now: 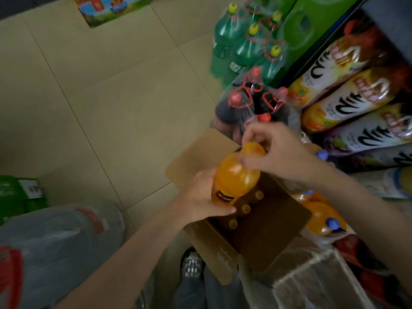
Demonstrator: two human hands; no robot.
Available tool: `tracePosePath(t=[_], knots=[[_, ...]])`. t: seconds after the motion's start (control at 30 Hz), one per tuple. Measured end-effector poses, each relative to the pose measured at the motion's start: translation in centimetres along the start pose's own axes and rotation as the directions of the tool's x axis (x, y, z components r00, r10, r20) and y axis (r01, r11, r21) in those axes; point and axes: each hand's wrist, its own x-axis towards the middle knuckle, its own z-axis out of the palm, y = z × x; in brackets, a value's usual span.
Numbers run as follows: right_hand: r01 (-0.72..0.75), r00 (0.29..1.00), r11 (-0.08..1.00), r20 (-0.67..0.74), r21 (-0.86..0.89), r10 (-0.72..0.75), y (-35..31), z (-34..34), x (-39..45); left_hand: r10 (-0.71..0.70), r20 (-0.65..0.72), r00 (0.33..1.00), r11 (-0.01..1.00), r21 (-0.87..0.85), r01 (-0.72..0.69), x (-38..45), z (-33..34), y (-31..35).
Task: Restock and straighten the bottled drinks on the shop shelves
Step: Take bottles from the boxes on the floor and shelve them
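An orange drink bottle [237, 177] is held above an open cardboard box [223, 257]. My left hand [200, 201] grips its lower body by the dark label. My right hand [274, 150] pinches its neck and cap end. Inside the box stand more orange-capped bottles [245, 208]. To the right, the shelf holds lying juice bottles [347, 94] with white and orange labels.
Shrink-wrapped packs of green bottles [249, 43] and dark red-capped bottles [252, 103] stand on the tiled floor [111, 97] beside the shelf. Orange blue-capped bottles [323, 217] lie right of the box. A plastic-wrapped pack [55, 248] sits lower left. My shoe [191, 264] is below the box.
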Motion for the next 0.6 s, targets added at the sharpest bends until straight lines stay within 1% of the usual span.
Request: tracePosePath(t=[0.03,0.07,0.1,0.13,0.17,0.2,0.23,0.27,0.3,0.33,0.37,0.4,0.5,0.57,0.6], knots=[[0.027,0.999,0.987,-0.038,0.156,-0.022,-0.6,-0.8,0.4,-0.04,-0.076,0.996,0.995,-0.097,0.033,0.1,0.0,0.6],[0.038,0.997,0.951,-0.077,0.306,-0.015,-0.7,-1.2,0.9,-0.075,-0.172,0.982,0.985,-0.164,0.047,0.2,-0.2,0.9],[0.014,0.994,0.901,-0.103,0.433,0.034,0.1,-1.2,1.3,-0.12,-0.245,0.962,0.975,-0.213,0.068,0.3,-0.5,1.0],[-0.036,0.988,0.865,-0.113,0.501,0.107,1.6,-0.7,1.5,-0.16,-0.289,0.944,0.962,-0.261,0.083,0.4,-1.1,0.8],[-0.103,0.973,0.882,-0.136,0.459,0.185,3.7,0.4,1.7,-0.204,-0.308,0.929,0.943,-0.317,0.101,0.4,-1.7,0.6],[-0.193,0.958,0.941,-0.154,0.277,0.241,6.5,2.0,1.9,-0.244,-0.326,0.913,0.922,-0.37,0.114,0.4,-2.4,0.2],[-0.294,0.945,0.955,-0.139,0.036,0.296,9.5,4.2,1.9,-0.267,-0.35,0.898,0.901,-0.421,0.103,0.4,-2.9,-0.3],[-0.383,0.923,0.905,-0.09,-0.182,0.373,12.1,6.7,1.8,-0.273,-0.381,0.883,0.89,-0.449,0.081,0.6,-3.4,-0.8],[-0.427,0.893,0.84,-0.012,-0.334,0.449,14.2,9.4,1.7,-0.268,-0.404,0.875,0.889,-0.453,0.063,0.7,-3.7,-1.3],[-0.417,0.871,0.805,0.065,-0.422,0.486,16.1,12.1,1.8,-0.262,-0.419,0.869,0.893,-0.446,0.054,0.8,-3.9,-1.6],[-0.383,0.866,0.795,0.117,-0.47,0.486,17.4,14.5,2.3,-0.253,-0.435,0.864,0.903,-0.426,0.049,1.0,-4.0,-2.4],[-0.353,0.87,0.785,0.13,-0.509,0.476,18.3,16.5,2.9,-0.247,-0.444,0.861,0.913,-0.404,0.053,1.1,-3.9,-2.9],[-0.302,0.895,0.737,0.087,-0.605,0.438,19.5,19.5,4.9,-0.26,-0.4,0.879,0.921,-0.378,0.1,1.3,-3.0,-4.3],[-0.31,0.898,0.723,0.059,-0.617,0.436,19.7,19.8,5.2,-0.267,-0.373,0.889,0.921,-0.372,0.12,1.3,-2.3,-4.6],[-0.316,0.901,0.737,0.054,-0.598,0.43,19.5,19.5,4.9,-0.276,-0.364,0.89,0.911,-0.395,0.121,1.3,-1.9,-4.4]])
